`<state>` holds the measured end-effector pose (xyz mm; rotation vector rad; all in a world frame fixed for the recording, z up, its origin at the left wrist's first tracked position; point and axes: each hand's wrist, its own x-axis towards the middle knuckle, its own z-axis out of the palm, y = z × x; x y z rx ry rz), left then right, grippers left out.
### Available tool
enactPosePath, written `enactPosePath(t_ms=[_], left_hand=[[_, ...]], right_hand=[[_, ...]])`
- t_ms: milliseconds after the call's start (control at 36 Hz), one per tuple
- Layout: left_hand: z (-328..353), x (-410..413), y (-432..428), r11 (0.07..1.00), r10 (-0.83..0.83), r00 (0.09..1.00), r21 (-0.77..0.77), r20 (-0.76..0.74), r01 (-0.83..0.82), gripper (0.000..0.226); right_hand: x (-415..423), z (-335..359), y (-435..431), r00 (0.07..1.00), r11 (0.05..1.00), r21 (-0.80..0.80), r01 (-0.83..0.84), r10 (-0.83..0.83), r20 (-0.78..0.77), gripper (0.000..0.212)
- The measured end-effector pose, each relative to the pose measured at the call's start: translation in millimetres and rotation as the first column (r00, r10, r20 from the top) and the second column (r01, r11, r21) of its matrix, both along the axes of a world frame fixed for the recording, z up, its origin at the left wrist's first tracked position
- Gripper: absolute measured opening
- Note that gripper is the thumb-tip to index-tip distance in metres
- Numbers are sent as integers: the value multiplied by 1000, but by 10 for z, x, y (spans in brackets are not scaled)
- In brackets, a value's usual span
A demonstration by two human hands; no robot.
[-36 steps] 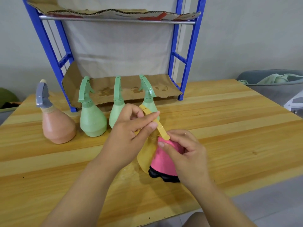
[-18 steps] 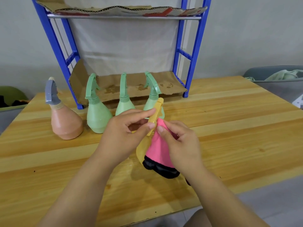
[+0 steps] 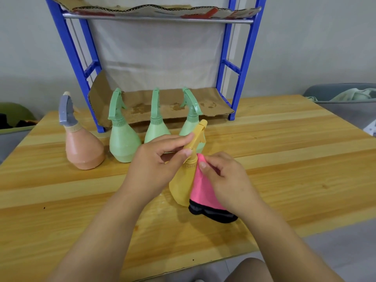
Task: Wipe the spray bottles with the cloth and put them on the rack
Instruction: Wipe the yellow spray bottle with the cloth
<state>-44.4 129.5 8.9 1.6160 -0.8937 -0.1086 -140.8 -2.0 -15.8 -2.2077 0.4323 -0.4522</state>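
A yellow spray bottle [image 3: 181,186] stands near the middle of the wooden table [image 3: 284,159]. My left hand [image 3: 156,163] pinches its trigger head. My right hand [image 3: 225,180] presses a pink cloth with a black edge [image 3: 200,192] against the bottle's neck and right side. Behind stand three green spray bottles [image 3: 122,143], [image 3: 155,129], [image 3: 191,121] and, at the far left, a peach bottle with a grey head [image 3: 81,149]. The blue rack [image 3: 242,64] stands at the table's back, its lower shelf lined with stained cardboard [image 3: 162,106].
The rack's upper shelf holds wavy cardboard [image 3: 162,9]. A grey bin with pale green fabric [image 3: 350,98] sits beyond the table's right edge. A dark green object [image 3: 12,117] lies off the left side. The table's front edge is close to my body.
The yellow bottle has been tilted upright, its head now pointing up and back. My right hand has slid the pink cloth up to the bottle's neck. The camera has shifted slightly.
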Motion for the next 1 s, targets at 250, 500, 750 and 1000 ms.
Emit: enactPosePath(t_ms=[250,500,750,1000], left_hand=[[-39,-24,1,1000,14,999,-10,-53,-14,31],[-75,-4,1,997,-39,990,-78,-134,29,29],[-343,112,150,966,-123,950,-254,-286,48,27],[-660,108,155,983,-69,969,149,-236,107,55]], right_hand=[[-44,-101,128,987,998,22,62,-64,148,19],[-27,-40,29,998,996,94,11,-16,62,20],[-268,-135,62,995,995,88,48,-55,80,31],[-363,-237,116,962,989,89,121,-139,234,34]])
